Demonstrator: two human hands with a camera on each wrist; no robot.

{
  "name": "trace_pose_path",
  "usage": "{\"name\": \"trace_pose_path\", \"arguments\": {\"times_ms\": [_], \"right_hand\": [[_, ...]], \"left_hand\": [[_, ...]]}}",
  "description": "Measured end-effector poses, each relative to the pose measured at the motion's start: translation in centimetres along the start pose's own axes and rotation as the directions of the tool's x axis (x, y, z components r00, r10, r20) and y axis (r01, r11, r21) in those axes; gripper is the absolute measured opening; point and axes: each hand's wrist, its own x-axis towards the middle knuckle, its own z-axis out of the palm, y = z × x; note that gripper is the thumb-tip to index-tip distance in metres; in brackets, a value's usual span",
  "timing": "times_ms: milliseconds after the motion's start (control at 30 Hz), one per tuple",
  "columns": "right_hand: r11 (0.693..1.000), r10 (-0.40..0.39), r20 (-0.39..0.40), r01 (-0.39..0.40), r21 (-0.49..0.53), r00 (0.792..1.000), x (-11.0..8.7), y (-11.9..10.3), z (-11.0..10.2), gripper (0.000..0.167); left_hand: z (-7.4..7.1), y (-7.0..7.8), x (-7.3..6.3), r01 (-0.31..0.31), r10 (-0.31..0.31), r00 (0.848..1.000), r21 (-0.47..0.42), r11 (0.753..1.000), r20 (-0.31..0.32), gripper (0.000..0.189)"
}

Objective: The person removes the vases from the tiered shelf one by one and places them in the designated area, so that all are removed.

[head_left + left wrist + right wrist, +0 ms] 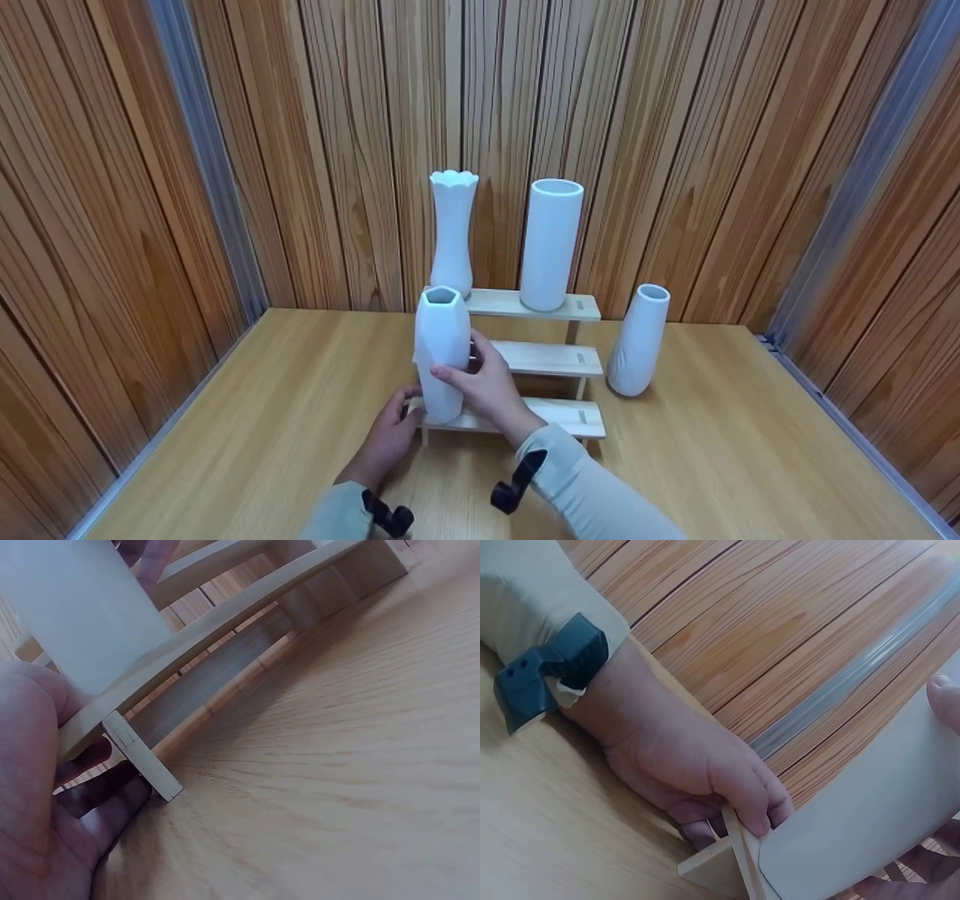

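Note:
A white faceted vase (442, 352) stands upright at the left end of the lowest board of a three-tier wooden shelf (559, 411). My right hand (495, 382) grips its right side, thumb across the front. In the right wrist view, that hand's fingers (945, 701) show at the edge around the vase (870, 802). At the shelf's left end is my left hand (386, 431). The right wrist view shows the left hand (705, 765) pinching the board end, close beside the vase base. Part of the middle board is hidden behind the vase and right hand.
On the top board stand a white scalloped-rim vase (454, 232) at left and a white cylindrical vase (553, 240) at right. A tapered white vase (637, 345) stands on the table (720, 435), right of the shelf. Wood-panelled walls (510, 112) enclose the table.

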Motion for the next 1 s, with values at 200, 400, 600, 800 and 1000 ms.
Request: {"name": "trace_pose_path", "arguments": {"times_ms": [200, 400, 600, 800, 1000], "right_hand": [[1.000, -0.013, 0.003, 0.013, -0.027, 1.000, -0.6, -0.2, -1.1, 0.094], [0.999, -0.029, 0.007, 0.029, -0.021, 1.000, -1.6, -0.4, -2.3, 0.092], [0.999, -0.043, 0.016, 0.043, -0.028, 0.999, -2.4, -0.4, -3.4, 0.089], [0.999, -0.026, 0.014, 0.027, -0.039, 1.000, -3.5, -0.5, -4.5, 0.090], [0.998, -0.014, -0.005, 0.014, -0.059, 1.000, -4.7, -0.6, -6.0, 0.088]], "left_hand": [[0.2, 0.1, -0.2, -0.031, 0.031, 0.999, -0.003, 1.000, -0.013, 0.033], [0.2, 0.0, -0.3, -0.024, 0.024, 0.999, -0.003, 1.000, -0.041, 0.033], [0.1, -0.1, -0.1, -0.014, 0.012, 0.999, -0.037, 0.999, -0.050, 0.032], [0.1, -0.3, 0.0, -0.020, 0.017, 0.999, -0.067, 0.998, -0.042, 0.032], [0.2, -0.2, 0.1, -0.023, 0.020, 0.998, -0.067, 0.997, -0.053, 0.031]]}}
